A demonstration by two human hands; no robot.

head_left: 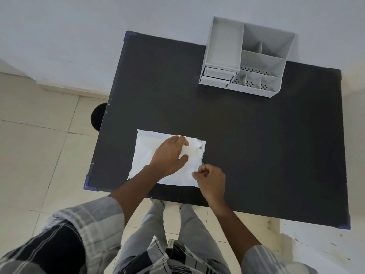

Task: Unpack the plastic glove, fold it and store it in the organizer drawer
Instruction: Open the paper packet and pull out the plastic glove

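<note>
- Pale square floor tiles with thin dark joints are seen at the far left, under a plain white wall.
- A round black object is partly hidden behind the table's left edge; what it is cannot be told.
- A rectangular table with a matte, dark charcoal top is seen, its corners capped in blue-violet.
- A flat, white, roughly rectangular plastic packet, thin and slightly crinkled, is laid near the table's front-left edge; the glove itself cannot be told apart from its wrapping.
- The left hand is pressed flat on the packet, fingers spread and extended, nothing clamped in them.
- A checked sleeve in grey, white and black is worn on the left arm.
- The right hand is curled at the packet's right edge, fingertips pinched together on the thin plastic there.
- A light grey, boxy plastic organizer is stood at the table's far side, well apart from the packet; it is divided into straight-walled compartments, some with perforated floors.
- A small drawer is seen at the organizer's front left, pulled slightly outward.
</note>
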